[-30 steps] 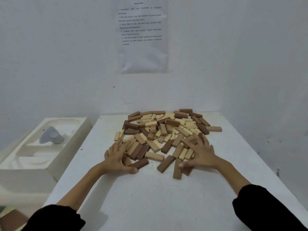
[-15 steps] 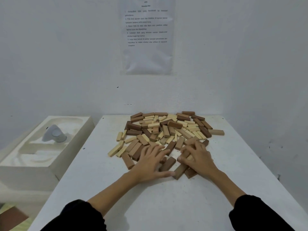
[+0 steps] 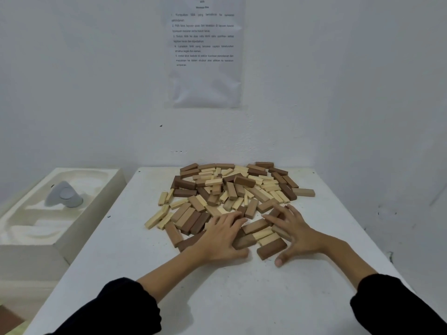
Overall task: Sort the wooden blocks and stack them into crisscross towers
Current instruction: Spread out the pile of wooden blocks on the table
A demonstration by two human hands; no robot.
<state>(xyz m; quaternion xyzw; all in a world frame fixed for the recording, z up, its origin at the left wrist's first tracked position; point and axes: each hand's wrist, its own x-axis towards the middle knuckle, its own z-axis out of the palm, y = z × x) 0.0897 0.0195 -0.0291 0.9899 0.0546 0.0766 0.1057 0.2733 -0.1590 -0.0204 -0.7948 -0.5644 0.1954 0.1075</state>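
Tan, pale and dark-brown rectangular wooden blocks (image 3: 232,189) heaped loose across far half of white table (image 3: 242,298); no tower begun. Bracketing a small cluster of near blocks (image 3: 260,234) from either side: left hand (image 3: 221,238) and right hand (image 3: 298,234), both laid flat, fingers splayed and straight, pressing down, gripping nothing. Likely corralling these clear of the heap for sorting by colour.

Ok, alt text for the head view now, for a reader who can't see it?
A person's left hand and right hand rest, fingers spread, on the near edge of a loose pile of pale and brown rectangular wooden blocks on a white table; no tower stands yet. A printed paper sheet hangs on the wall behind.
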